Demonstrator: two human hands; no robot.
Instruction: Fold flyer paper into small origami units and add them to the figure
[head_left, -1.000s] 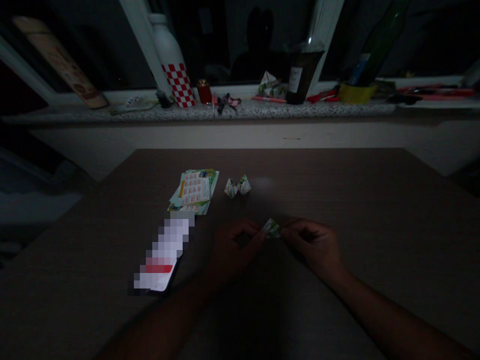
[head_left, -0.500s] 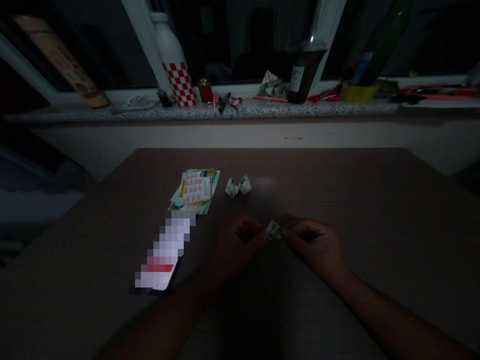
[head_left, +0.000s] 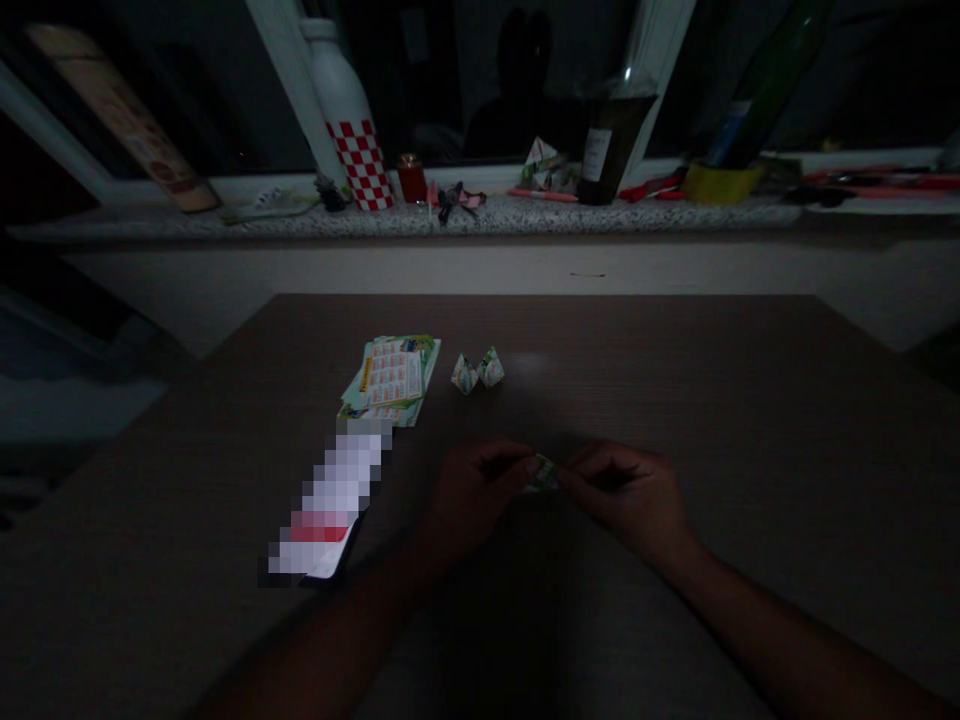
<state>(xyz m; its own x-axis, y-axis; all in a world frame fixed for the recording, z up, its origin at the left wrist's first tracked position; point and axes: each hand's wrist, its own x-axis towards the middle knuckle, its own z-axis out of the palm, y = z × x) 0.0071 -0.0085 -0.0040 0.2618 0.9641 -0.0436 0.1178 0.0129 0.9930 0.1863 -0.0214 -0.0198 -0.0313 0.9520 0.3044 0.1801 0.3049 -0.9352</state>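
Observation:
A small folded piece of printed green and white paper (head_left: 545, 473) is pinched between my two hands above the table. My left hand (head_left: 480, 490) grips its left side with thumb and fingertips. On the right side, the thumb and index finger of my right hand (head_left: 630, 485) close on it. Fingertips and dim light hide part of the folds. Just beyond my hands stand two small folded paper shapes (head_left: 491, 369), side by side, in a similar print. A stack of printed leaflets (head_left: 391, 380) lies to their left.
A phone (head_left: 330, 500) with a lit, blurred screen lies left of my left hand on the brown table (head_left: 712, 370). Behind, a stone windowsill (head_left: 495, 215) carries a red-checked white bottle (head_left: 349, 130), a dark cup (head_left: 611, 145), a small red jar (head_left: 411, 178) and other items.
The folded paper has tipped and come slightly nearer to me, showing less of its diamond outline. My hands have drawn a little closer together around it.

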